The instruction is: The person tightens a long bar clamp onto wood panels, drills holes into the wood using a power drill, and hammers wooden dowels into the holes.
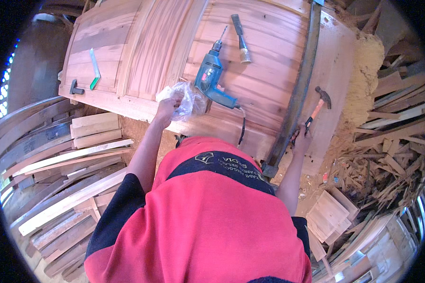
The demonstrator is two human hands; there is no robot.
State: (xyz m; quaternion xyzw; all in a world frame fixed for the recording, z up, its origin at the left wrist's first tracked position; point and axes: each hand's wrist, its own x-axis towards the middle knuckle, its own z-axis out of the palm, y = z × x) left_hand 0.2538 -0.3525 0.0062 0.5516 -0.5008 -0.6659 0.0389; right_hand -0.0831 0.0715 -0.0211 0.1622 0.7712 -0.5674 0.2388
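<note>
Across the wooden surface (269, 42) we are working: our left hand (167, 107) is clutching a clear plastic bag (186, 99) just left of the blue drill (211, 78), while our right hand (301, 141) is gripping the hammer (316, 109) well right of it.

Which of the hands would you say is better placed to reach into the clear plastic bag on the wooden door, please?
Left, probably. The left hand already rests on the clear plastic bag beside the blue drill, while the right hand is closed on the hammer across the dark clamp bar.
</note>
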